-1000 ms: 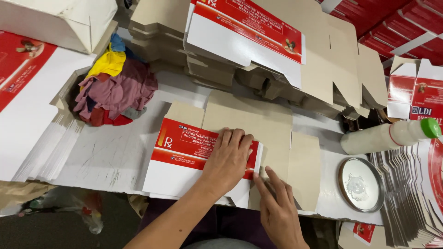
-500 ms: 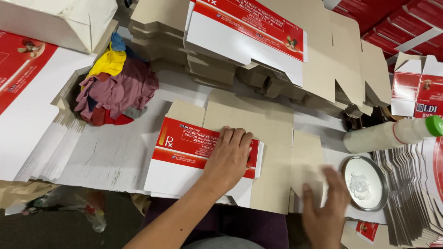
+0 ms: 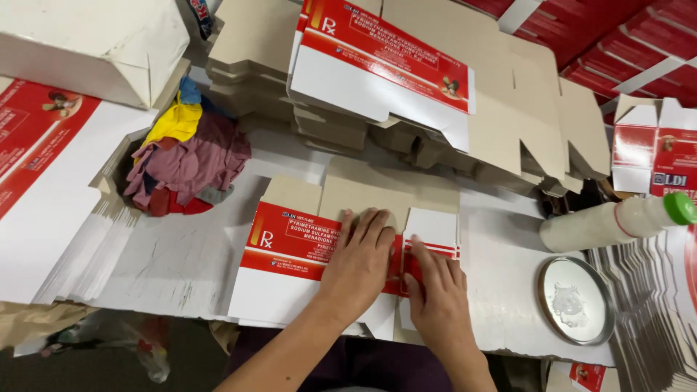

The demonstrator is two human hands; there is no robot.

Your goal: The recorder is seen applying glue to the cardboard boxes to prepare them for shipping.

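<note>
A flat red-and-white carton blank lies on the work surface in front of me, its brown flaps pointing away. My left hand presses flat on the middle of the red panel. My right hand lies beside it on a narrower panel that is folded over onto the carton, fingers flat on the fold. Neither hand grips anything; both press down.
A pile of coloured rags sits at the left. Stacks of flat carton blanks fill the back. A white bottle with a green cap lies at right above a round metal lid with white paste. Fanned blanks lie at the far right.
My right hand went out to the metal lid at the right and came back onto the carton. The right panel now lies folded over. My left hand stayed pressed in place.
</note>
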